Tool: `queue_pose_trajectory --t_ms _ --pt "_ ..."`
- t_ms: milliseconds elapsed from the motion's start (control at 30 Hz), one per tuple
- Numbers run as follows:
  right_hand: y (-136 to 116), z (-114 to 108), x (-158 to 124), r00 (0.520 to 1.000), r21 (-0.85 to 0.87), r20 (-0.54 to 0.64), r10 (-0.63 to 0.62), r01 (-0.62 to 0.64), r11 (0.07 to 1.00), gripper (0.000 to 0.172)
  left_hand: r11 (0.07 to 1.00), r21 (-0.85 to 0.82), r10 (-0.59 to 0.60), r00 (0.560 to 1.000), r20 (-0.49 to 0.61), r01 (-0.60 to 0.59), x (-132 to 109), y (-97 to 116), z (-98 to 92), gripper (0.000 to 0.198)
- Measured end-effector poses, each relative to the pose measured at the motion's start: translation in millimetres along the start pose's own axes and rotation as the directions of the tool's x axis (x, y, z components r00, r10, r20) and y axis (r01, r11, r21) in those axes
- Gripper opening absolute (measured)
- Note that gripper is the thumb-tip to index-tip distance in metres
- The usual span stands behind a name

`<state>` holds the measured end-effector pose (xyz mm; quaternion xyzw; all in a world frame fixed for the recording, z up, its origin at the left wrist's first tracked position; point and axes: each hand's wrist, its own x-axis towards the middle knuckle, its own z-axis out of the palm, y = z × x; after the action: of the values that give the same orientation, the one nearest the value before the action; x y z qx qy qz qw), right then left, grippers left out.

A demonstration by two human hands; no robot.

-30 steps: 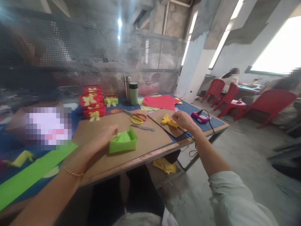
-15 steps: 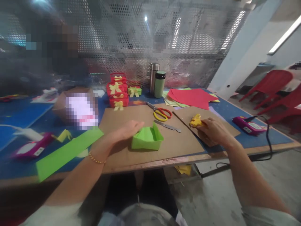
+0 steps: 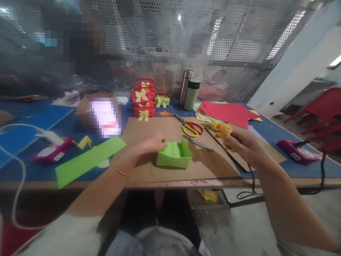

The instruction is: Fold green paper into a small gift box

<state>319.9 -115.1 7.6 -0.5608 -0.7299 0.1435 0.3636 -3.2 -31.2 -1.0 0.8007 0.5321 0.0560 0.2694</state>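
A folded green paper box (image 3: 174, 155) sits on a brown cardboard sheet (image 3: 149, 170) in front of me. My left hand (image 3: 153, 145) rests against the box's left wall, fingers curled on its rim. My right hand (image 3: 243, 144) is lifted above the table and closed around a yellow glue gun (image 3: 220, 129), nozzle pointing left, its black cord hanging down past the table edge. Yellow-and-red scissors (image 3: 191, 128) and a metal blade (image 3: 198, 143) lie between box and gun.
Red gift boxes with yellow bows (image 3: 144, 101) and two flasks (image 3: 189, 93) stand at the back. Red and yellow paper sheets (image 3: 226, 112) lie back right, a green paper strip (image 3: 87, 160) at left. Purple devices (image 3: 297, 152) sit at either side. A perforated metal screen (image 3: 239, 49) backs the table; a person sits behind it.
My right hand has picked the glue gun up off the cardboard and raised it. My left hand stays at the green box. My view has swung left.
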Motion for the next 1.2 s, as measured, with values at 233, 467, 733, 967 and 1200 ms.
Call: queue_pose_trajectory --t_ms 233,467,733,967,1200 --pt "-44.5 27.0 17.2 0.966 0.241 0.231 -0.117 0.060 0.969 0.064 1.000 -0.012 0.026 0.999 -0.045 -0.026 1.2 -3.4 4.4 0.017" --pt "-56.3 38.7 27.6 0.923 0.107 0.374 -0.093 0.057 0.993 0.062 1.000 -0.018 -0.008 0.998 -0.056 0.007 -4.7 7.2 -0.2 0.030" --pt "-57.4 46.9 36.5 0.888 0.126 0.449 -0.095 0.043 0.991 0.062 0.999 -0.039 0.029 0.998 -0.055 -0.032 -4.0 0.9 2.1 0.034" --pt "-53.5 52.8 39.0 0.889 0.093 0.448 -0.092 0.056 0.994 0.059 0.997 -0.061 0.040 0.998 -0.056 -0.043 -3.8 0.3 3.0 0.033" --pt "-52.4 53.0 40.5 0.892 0.074 0.446 -0.078 0.050 0.996 0.060 1.000 -0.007 0.010 0.999 -0.032 -0.010 -5.0 6.3 0.3 0.032"
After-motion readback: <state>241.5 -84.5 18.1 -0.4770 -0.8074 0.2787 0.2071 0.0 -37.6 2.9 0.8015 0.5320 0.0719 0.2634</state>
